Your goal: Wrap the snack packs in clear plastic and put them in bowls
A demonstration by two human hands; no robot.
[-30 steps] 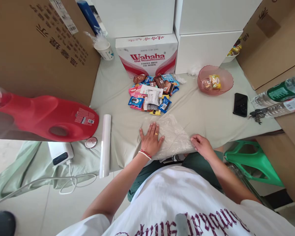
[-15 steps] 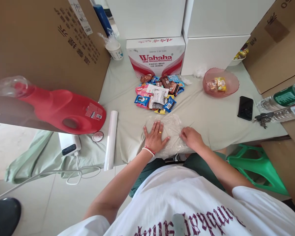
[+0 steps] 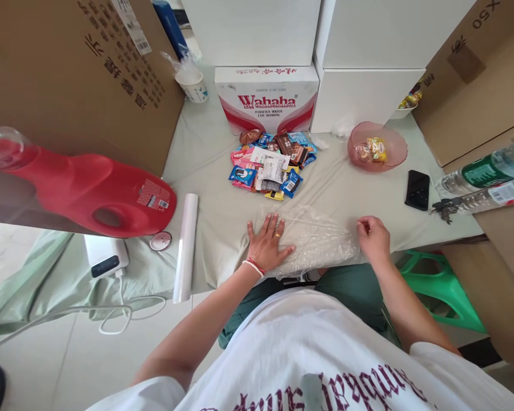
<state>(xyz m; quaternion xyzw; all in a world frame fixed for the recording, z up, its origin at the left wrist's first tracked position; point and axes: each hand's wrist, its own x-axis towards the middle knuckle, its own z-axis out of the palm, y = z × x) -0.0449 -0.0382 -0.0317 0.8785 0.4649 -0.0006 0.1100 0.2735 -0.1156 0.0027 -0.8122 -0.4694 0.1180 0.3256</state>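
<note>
One clear film (image 3: 319, 242) is spread on the table (image 3: 346, 197), pressed by the flat left hand (image 3: 266, 248); whether its edge is pinched by the curled right hand (image 3: 374, 238) cannot be told.

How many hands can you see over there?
2. The left hand lies flat on the clear plastic film; the right hand is curled by the film's right edge.

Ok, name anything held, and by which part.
The left hand lies flat on crinkled clear plastic film, gripping nothing; the right hand is curled by the film's right edge, hold unclear.
</note>
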